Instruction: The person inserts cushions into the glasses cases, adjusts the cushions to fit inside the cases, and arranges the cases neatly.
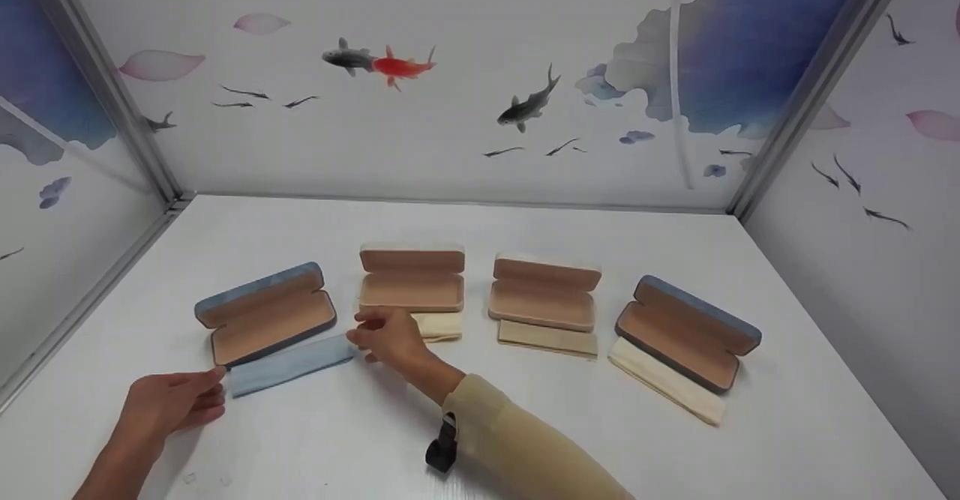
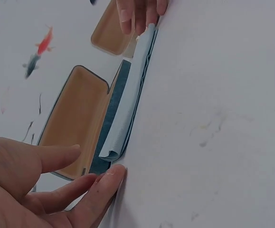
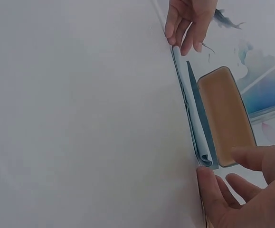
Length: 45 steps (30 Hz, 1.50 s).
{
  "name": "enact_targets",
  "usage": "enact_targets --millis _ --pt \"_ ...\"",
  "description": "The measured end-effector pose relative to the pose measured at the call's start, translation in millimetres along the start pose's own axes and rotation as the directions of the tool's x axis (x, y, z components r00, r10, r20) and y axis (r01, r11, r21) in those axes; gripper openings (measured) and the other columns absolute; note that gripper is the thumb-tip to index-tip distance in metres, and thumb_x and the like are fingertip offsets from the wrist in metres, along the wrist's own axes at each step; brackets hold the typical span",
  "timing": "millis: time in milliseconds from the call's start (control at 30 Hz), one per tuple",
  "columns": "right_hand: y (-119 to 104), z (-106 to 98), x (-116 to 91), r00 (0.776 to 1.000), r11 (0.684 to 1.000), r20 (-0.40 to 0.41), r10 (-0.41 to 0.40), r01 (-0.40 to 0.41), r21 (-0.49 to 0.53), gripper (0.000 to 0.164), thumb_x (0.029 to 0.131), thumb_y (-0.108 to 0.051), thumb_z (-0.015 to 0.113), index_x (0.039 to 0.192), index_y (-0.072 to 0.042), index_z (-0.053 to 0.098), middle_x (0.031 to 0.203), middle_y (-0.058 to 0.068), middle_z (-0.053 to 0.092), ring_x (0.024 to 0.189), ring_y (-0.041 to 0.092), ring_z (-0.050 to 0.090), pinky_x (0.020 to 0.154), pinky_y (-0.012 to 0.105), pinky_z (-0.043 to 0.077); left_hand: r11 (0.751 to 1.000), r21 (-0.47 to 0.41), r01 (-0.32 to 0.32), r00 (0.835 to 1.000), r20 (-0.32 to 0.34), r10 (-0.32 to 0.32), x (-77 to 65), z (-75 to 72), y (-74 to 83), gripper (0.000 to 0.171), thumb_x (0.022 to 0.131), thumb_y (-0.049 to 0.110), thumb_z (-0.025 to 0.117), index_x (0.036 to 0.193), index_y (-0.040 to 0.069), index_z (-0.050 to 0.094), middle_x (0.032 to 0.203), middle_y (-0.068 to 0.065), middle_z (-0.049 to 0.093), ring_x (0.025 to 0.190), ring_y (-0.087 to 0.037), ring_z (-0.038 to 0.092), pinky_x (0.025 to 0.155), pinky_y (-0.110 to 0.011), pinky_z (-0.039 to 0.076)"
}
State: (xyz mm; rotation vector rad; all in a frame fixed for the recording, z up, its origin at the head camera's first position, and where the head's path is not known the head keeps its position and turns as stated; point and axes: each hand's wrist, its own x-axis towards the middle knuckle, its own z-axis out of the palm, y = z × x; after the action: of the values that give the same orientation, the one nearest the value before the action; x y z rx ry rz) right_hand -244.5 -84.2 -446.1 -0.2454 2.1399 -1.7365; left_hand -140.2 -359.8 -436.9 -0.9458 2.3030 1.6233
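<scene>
With the left hand (image 1: 169, 404) and right hand (image 1: 390, 337) resting loosely extended fingers at opposite ends of the folded light-blue cloth (image 1: 289, 364) lying before the open blue spectacle case (image 1: 266, 314), an uneven pull could unfold it.

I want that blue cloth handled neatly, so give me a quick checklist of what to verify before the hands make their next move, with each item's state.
1. Left hand at the near end of the blue cloth: ok, fingertips touch it.
2. Right hand at the far end: ok.
3. Cloth folded into a long strip: ok, layers show in the left wrist view.
4. Blue case open: ok, lid up, tan lining showing.
5. Case empty: ok.
6. Cloth clear of the case: cannot tell, it lies right against the front edge.
</scene>
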Motion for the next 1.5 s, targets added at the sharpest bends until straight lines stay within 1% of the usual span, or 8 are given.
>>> enact_targets --millis 267,433,567,767,867,1067,1300,1500 --pt "-5 8 2 1.0 0.996 -0.019 0.01 -0.011 -0.092 0.031 0.086 -0.008 0.077 0.116 -0.003 0.069 0.091 0.002 0.071 0.074 0.011 0.066 0.066 0.029 0.06 1.0 0.003 -0.005 1.0 -0.009 0.005 2.9 1.9 -0.3 0.059 0.097 0.018 0.066 0.139 -0.017 0.044 0.074 0.004 0.072 0.068 -0.008 0.072 0.069 -0.024 0.06" --pt "-14 14 3 1.0 0.987 -0.017 0.015 -0.017 -0.158 0.034 0.082 -0.006 0.081 0.113 -0.001 0.068 0.094 0.003 0.069 0.074 0.011 0.064 0.065 0.032 0.06 1.0 0.008 -0.015 1.0 -0.004 0.015 1.9 3.6 2.2 0.056 0.096 0.015 0.067 0.138 -0.017 0.047 0.072 0.003 0.072 0.066 -0.008 0.071 0.067 -0.024 0.06" --pt "-16 18 4 1.0 0.972 -0.024 0.018 -0.023 -0.235 0.034 0.082 -0.006 0.082 0.112 0.001 0.067 0.097 0.003 0.066 0.073 0.011 0.061 0.061 0.028 0.058 0.999 0.026 -0.024 1.0 -0.008 0.024 0.3 7.4 3.0 0.055 0.094 0.014 0.068 0.136 -0.017 0.048 0.069 0.003 0.071 0.064 -0.008 0.07 0.065 -0.023 0.06" --pt "-13 21 7 0.999 0.943 -0.051 -0.008 -0.01 -0.332 0.029 0.081 -0.006 0.082 0.107 0.002 0.072 0.099 0.006 0.07 0.065 0.011 0.061 0.053 0.024 0.054 0.994 0.062 -0.094 0.996 -0.002 0.094 -2.2 11.0 2.9 0.052 0.096 0.013 0.065 0.133 -0.02 0.049 0.069 0.004 0.071 0.062 -0.006 0.069 0.063 -0.021 0.059" --pt "-12 22 8 0.998 0.933 -0.058 -0.011 -0.01 -0.359 0.023 0.081 -0.006 0.082 0.102 -0.001 0.075 0.094 0.005 0.071 0.062 0.01 0.06 0.05 0.023 0.052 0.993 0.084 -0.088 0.996 -0.013 0.089 -1.9 12.8 3.2 0.051 0.095 0.014 0.066 0.131 -0.02 0.05 0.069 0.003 0.07 0.062 -0.006 0.068 0.062 -0.02 0.058" --pt "-10 22 9 0.998 0.929 -0.059 -0.009 -0.014 -0.371 0.015 0.081 -0.003 0.081 0.095 -0.003 0.077 0.082 0.001 0.067 0.059 0.009 0.056 0.048 0.021 0.049 0.991 0.113 -0.065 0.997 -0.027 0.069 -0.6 16.9 2.7 0.05 0.094 0.013 0.067 0.13 -0.018 0.053 0.07 0.002 0.069 0.063 -0.007 0.066 0.062 -0.019 0.057" --pt "-11 22 10 0.998 0.922 -0.058 -0.008 -0.015 -0.388 0.012 0.082 -0.003 0.079 0.094 -0.004 0.076 0.081 0.0 0.067 0.058 0.009 0.055 0.046 0.02 0.047 0.987 0.134 -0.092 0.995 -0.023 0.096 -2.3 19.7 4.6 0.047 0.095 0.014 0.066 0.128 -0.017 0.055 0.076 -0.001 0.069 0.065 -0.008 0.064 0.062 -0.021 0.058" --pt "-11 21 11 1.0 0.929 -0.027 -0.002 -0.008 -0.371 0.007 0.083 -0.004 0.079 0.086 -0.006 0.073 0.075 -0.002 0.061 0.058 0.009 0.053 0.046 0.021 0.044 0.989 0.133 -0.062 0.997 -0.038 0.067 -5.8 21.3 7.9 0.047 0.097 0.017 0.063 0.13 -0.015 0.052 0.079 -0.005 0.068 0.065 -0.009 0.065 0.063 -0.023 0.059"
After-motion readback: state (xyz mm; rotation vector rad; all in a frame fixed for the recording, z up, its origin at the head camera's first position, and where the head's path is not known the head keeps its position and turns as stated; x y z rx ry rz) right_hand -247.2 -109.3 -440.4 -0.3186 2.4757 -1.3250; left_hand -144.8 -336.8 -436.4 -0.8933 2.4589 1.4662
